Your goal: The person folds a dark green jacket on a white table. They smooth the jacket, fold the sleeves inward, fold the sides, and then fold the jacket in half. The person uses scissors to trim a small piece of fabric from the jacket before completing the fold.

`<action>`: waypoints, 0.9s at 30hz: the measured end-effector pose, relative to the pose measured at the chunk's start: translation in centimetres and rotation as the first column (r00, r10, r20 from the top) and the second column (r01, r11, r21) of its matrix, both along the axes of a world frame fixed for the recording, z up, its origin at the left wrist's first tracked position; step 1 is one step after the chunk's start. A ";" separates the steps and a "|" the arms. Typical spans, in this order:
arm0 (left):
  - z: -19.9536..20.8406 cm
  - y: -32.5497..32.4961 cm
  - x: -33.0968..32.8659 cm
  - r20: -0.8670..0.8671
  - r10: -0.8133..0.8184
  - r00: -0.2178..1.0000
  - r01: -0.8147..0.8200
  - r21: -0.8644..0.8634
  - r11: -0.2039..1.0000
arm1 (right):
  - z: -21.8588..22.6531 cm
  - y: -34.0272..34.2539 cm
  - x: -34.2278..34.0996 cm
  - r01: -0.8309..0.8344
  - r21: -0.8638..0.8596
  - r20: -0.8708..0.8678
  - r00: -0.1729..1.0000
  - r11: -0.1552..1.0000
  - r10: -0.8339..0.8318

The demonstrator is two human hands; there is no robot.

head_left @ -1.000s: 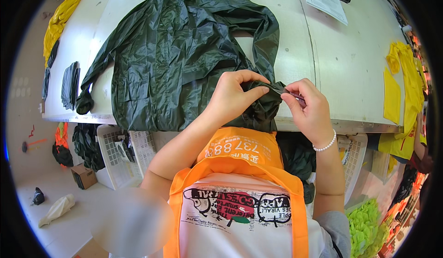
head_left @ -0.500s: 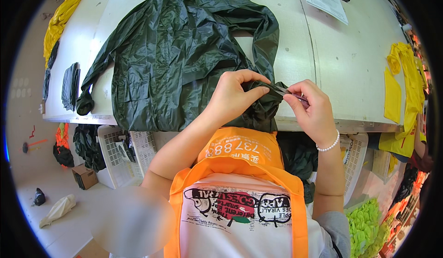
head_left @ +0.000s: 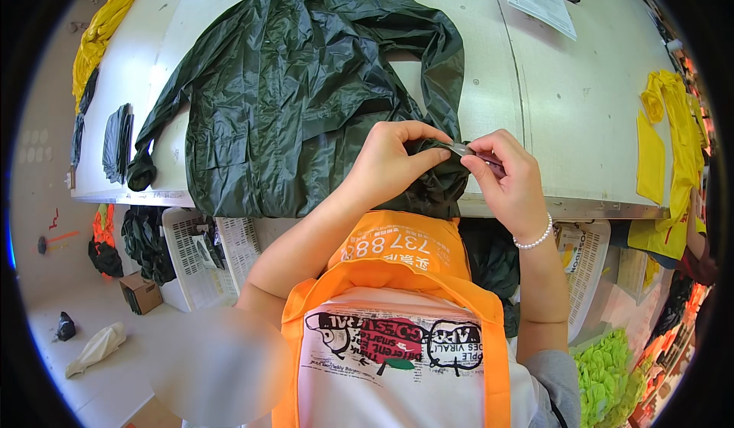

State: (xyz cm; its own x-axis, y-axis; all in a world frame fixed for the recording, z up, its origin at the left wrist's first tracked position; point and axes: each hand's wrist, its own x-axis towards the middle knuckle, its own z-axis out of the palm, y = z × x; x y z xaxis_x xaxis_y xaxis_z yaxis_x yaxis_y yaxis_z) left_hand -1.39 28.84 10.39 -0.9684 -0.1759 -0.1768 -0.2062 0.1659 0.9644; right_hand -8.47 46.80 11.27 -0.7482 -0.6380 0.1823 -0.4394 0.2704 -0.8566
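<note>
A dark green rain jacket [head_left: 252, 114] lies spread on the table, its lower right part bunched near the front edge. My left hand [head_left: 394, 160] pinches a fold of the jacket's edge between thumb and fingers. In my right hand [head_left: 505, 172], a small pair of thread snips [head_left: 461, 149] points left, its metal tip at the fold beside my left fingertips. My right fingers cover most of its dark handle. A thread at the tip is too small to make out.
The pale table [head_left: 566, 130] ends at a metal front edge. White plastic baskets [head_left: 187, 252] stand below it. A printed sheet [head_left: 539, 3] lies far right, folded dark pieces [head_left: 117, 143] at left. Yellow garments [head_left: 673, 137] hang over the right end, near another person's arm.
My right hand has shifted slightly left, bringing the snips' tip closer to my left fingertips. The bunched cloth beside them has moved slightly; the rest of the jacket looks the same.
</note>
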 end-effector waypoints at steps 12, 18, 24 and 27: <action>0.3 -1.1 -0.3 -0.022 0.025 0.999 -0.016 0.323 0.946 | -2.7 2.3 -2.6 -0.008 -0.116 0.475 0.878 0.993 0.062; -0.3 0.5 -0.8 -0.147 0.138 0.980 -0.003 0.674 0.739 | -3.9 -1.2 -1.4 0.358 -0.217 0.213 0.925 0.908 -0.314; -5.0 0.7 -2.8 -0.409 0.291 0.865 -0.374 -0.136 0.918 | -3.1 -3.0 -2.3 0.411 -0.402 -0.339 0.763 0.818 -0.550; -4.2 -5.2 -5.1 -0.688 0.333 0.645 -0.677 -0.313 0.666 | -2.5 -3.3 0.8 0.190 -0.252 -0.291 0.920 0.949 -0.262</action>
State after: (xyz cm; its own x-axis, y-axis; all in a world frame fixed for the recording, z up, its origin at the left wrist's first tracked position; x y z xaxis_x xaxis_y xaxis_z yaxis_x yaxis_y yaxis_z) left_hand -6.48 23.60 6.20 -0.5687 -0.5572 0.6051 0.0961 0.6856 0.7216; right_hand -7.63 43.53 8.76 -0.7473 -0.3774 0.5469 -0.6462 0.2207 -0.7306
